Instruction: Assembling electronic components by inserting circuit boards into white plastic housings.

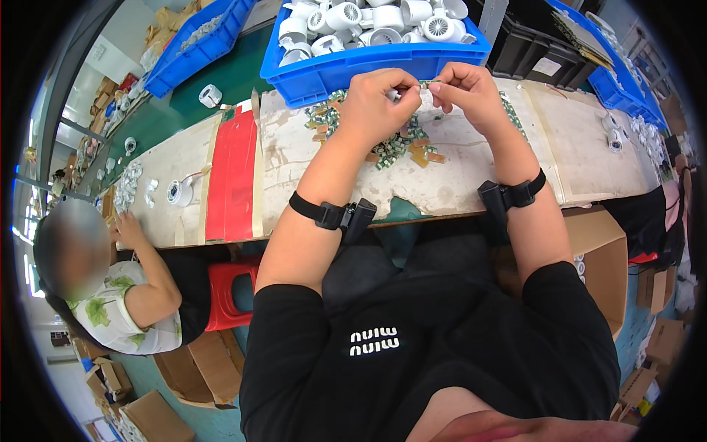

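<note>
My left hand [377,104] and my right hand [471,96] are raised close together over the bench, just in front of a blue bin [375,60]. Both have thumb and fingertips pinched at a small green circuit board [426,84] spanning the gap between them. A whitish bit [394,96] shows in the curl of my left hand; its kind is unclear. Below lies a loose heap of small green circuit boards [390,151], some with orange-brown pieces [420,159]. White round fan housings [344,16] with vented ends fill the bin.
A red strip [233,177] crosses the bench to my left. Further left, a person [132,295] sits with a hand near small white parts [127,184]. A black crate [541,55] stands at the back right. Beside my right elbow is an open cardboard box [600,265].
</note>
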`<state>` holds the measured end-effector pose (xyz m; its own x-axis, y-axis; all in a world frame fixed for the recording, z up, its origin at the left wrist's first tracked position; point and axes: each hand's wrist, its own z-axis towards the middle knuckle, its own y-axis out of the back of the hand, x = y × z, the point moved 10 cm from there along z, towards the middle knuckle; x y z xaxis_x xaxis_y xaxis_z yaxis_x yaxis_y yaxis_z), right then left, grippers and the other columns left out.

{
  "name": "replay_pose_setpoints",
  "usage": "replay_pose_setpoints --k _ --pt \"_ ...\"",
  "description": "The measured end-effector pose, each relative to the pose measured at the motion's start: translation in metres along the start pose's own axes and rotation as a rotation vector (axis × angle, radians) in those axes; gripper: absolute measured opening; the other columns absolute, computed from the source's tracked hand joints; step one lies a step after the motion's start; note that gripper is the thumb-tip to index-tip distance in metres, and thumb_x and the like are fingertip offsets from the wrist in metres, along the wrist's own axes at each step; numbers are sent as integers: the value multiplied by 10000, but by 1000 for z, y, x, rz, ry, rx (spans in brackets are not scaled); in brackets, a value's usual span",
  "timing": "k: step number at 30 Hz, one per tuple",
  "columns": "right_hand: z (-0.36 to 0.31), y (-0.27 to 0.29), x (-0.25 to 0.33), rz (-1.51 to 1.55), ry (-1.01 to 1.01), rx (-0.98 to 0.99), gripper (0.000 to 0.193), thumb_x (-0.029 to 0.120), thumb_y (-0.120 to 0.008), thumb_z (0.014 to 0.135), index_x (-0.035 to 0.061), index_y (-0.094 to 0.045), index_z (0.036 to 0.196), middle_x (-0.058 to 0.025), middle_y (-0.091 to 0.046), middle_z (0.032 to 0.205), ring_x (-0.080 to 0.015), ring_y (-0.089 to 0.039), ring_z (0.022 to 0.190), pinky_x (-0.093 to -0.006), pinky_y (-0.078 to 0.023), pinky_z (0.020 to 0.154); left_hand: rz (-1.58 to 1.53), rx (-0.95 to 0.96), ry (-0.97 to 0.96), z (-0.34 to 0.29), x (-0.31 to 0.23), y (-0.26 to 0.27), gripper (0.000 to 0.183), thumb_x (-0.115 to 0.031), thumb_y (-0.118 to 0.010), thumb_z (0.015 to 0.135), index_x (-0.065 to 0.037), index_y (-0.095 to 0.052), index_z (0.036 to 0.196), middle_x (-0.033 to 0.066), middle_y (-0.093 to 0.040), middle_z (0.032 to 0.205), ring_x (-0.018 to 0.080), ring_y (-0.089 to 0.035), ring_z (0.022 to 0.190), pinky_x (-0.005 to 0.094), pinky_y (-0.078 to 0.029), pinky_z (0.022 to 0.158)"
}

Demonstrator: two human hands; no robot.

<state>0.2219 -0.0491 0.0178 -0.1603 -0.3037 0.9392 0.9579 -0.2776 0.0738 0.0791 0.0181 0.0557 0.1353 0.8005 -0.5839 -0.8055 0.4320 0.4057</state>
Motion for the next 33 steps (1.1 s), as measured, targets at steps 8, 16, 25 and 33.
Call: replay_pose_setpoints --k 8,16,25,33 --pt "-4 -2 2 44 -49 44 118 112 -741 897 33 -680 834 -52 -688 721 -89 -617 615 -232 -490 570 -169 133 256 -7 25 -15 133 -131 -718 889 -3 -752 887 66 -742 741 94 -694 674 249 -542 619" --pt "-3 -9 3 -17 -70 80 161 118 -760 893 19 -653 825 -68 -702 741 -112 -661 657 -247 -530 610 -78 20 36 -10 3 -1 75 -82 -713 861 -10 -726 843 68 -723 719 119 -673 611 248 -515 564" --pt "0 10 4 169 42 -90 237 220 -680 957 -15 -703 945 -35 -652 753 -89 -572 643 -240 -457 611 206 -491 -80 29 29 163 85 -111 -690 827 -50 -709 770 122 -722 746 253 -704 643 328 -548 611" --pt "-3 7 -12 110 -40 -94 191 198 -660 943 17 -721 938 -6 -629 692 -62 -550 614 -217 -434 559 988 -516 -50 41 202 209 112 -154 -629 904 -92 -686 977 156 -687 990 368 -588 943 468 -460 864"
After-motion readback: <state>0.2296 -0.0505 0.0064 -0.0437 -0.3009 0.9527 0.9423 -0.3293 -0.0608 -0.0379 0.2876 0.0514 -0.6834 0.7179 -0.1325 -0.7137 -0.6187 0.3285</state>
